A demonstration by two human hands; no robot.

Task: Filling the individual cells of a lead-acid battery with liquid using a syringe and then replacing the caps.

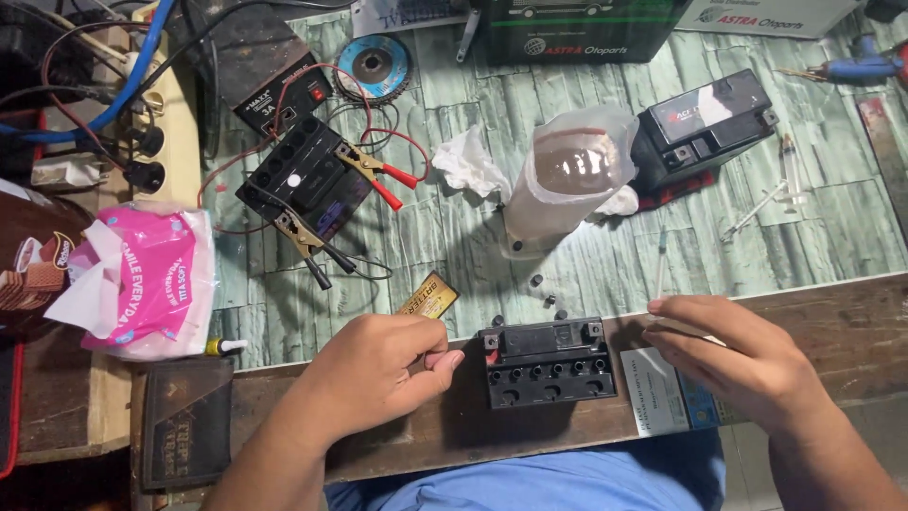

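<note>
A cloudy translucent plastic jug stands on the green patterned tabletop, with dark brown liquid showing inside near its top. At the left edge, a pink plastic tissue pack holds white tissues that spill from its open end.

The person's left hand rests knuckles-up on the brown wooden ledge, fingers curled narrow, the thumb and forefinger tips just beside the left end of a small black rectangular battery; whether they pinch anything cannot be told. The right hand lies to the battery's right, fingers loosely bent and close together over a thin white syringe; whether it grips the syringe is unclear.

The battery sits on the ledge between both hands, its top showing a row of open round filler holes. Small black caps lie scattered on the tabletop just behind it.
</note>
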